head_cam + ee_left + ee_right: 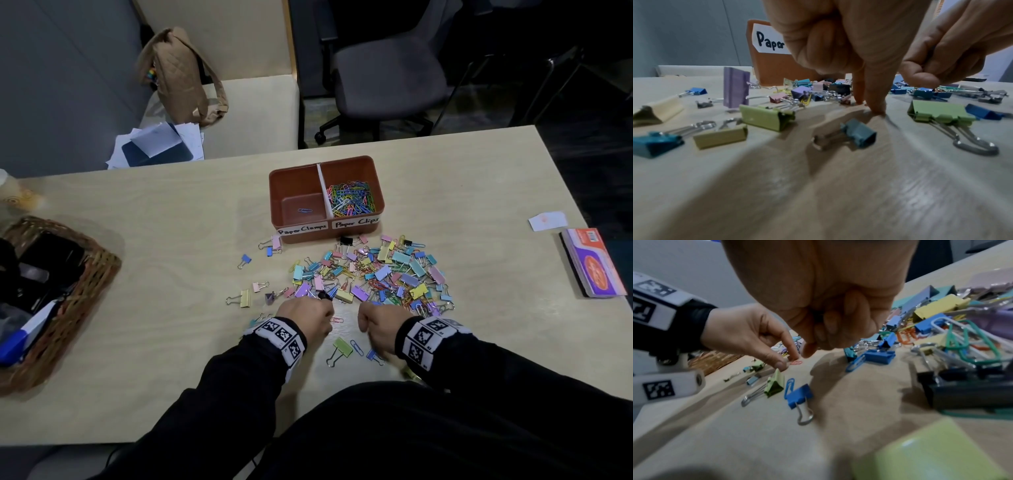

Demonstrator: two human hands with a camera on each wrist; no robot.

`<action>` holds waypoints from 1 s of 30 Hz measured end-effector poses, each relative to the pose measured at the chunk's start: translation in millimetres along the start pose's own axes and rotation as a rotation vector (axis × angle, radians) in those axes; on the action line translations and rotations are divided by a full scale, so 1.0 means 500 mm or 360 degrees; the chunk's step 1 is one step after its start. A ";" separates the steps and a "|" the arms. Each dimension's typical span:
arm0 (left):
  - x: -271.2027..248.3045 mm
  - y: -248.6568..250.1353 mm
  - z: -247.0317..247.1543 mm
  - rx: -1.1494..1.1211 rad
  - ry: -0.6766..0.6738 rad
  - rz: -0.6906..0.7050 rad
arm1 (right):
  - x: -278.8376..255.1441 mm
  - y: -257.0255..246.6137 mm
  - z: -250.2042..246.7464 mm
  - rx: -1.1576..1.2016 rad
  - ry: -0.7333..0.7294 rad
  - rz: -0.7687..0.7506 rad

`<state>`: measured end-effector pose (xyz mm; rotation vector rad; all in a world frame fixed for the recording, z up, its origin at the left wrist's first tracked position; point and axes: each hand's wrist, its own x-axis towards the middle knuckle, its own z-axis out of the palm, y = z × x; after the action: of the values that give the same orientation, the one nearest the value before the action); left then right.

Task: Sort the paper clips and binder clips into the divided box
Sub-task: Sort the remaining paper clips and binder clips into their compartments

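- Fingertips of your left hand (306, 314) were pressed down at a small pink wire paper clip (336, 320) lying flat on the pale wooden table (171, 274), near its front edge; index finger and thumb were closing on it, but the clip was not yet lifted, and the other fingers were curled in.
- Your right hand (380, 325) hovered just beside it, loosely fisted; whether it held anything, you could not tell from these views.
- You had the brown divided plastic box (346, 230) toward the middle of the table, with its right compartment, labelled "Paper Clips", well filled with coloured paper clips (351, 198). The left one, labelled "Paper Clamps", held only a single blue paper clip (305, 210), which looked misplaced.
- You had the mixed pile of pastel binder clips and paper clips (373, 277) between the box and your hands, so most of the sorting seemed still ahead.
- A flat wire clip on a smooth top gives little to grab. You would have done well to press one end so the other tipped up, or to slide it toward the front edge and nip it there, rather than scratch at it.
- Close by lay a green binder clip (342, 346) and a blue paper clip (357, 347). You were wise to keep your fingers narrow, so these were not nudged.
- Once it was up, the pink clip belonged in the right compartment.
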<state>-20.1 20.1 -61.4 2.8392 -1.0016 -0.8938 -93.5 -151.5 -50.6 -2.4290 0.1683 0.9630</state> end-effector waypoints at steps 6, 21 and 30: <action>0.007 0.019 -0.004 0.0146 0.0001 0.0096 | -0.004 -0.032 0.003 -0.0547 -0.0045 -0.0092; 0.006 0.048 -0.013 0.0279 -0.0122 0.0133 | -0.004 -0.057 0.019 -0.0750 -0.0206 -0.0143; 0.018 0.017 -0.101 -0.0516 0.0144 -0.0043 | 0.006 -0.047 -0.074 -0.0240 0.0204 -0.0001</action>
<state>6.8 -1.0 -22.1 2.5990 -0.7331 -0.8339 -61.9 -149.9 -19.6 -2.6304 0.1445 0.8467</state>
